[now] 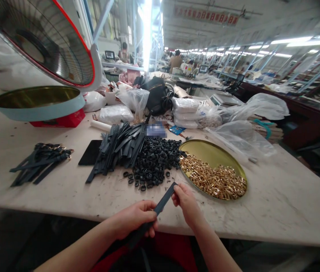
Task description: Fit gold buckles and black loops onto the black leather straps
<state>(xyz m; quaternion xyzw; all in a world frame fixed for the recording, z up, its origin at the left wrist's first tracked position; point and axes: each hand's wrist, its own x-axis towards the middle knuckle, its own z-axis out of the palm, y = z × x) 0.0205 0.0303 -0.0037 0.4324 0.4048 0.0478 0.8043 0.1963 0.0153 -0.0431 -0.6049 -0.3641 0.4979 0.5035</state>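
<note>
Dark strap: you hold the dark strap (165, 197) on a slant over the front edge of the counter (279, 206), its upper end above the top and its lower end dropping past that edge toward your lap.
Left hand: your left hand (139, 218) has its fingers closed around the strap partway along, thumb on top.
Right hand: your right hand (186, 202) pinches the upper end between thumb and fingers, just in front of the tray.
Loops: a heap of black loops (155, 162) lies beyond your hands, mid-counter, a few strayed toward the front edge.
Strap pile: loose flat straps (117, 147) overlap to the left of the loops, partly over a black flat piece (88, 153).
Buckles: gold-coloured buckles (216, 179) fill the near part of a round tray (206, 148), right of the loops.
Left end: a bundle of straps with gold-coloured fittings (40, 160) lies toward the counter's left edge; behind it, a pale blue round pan (39, 112) sits on a red box (62, 120), below a tilted fan (49, 41).
</note>
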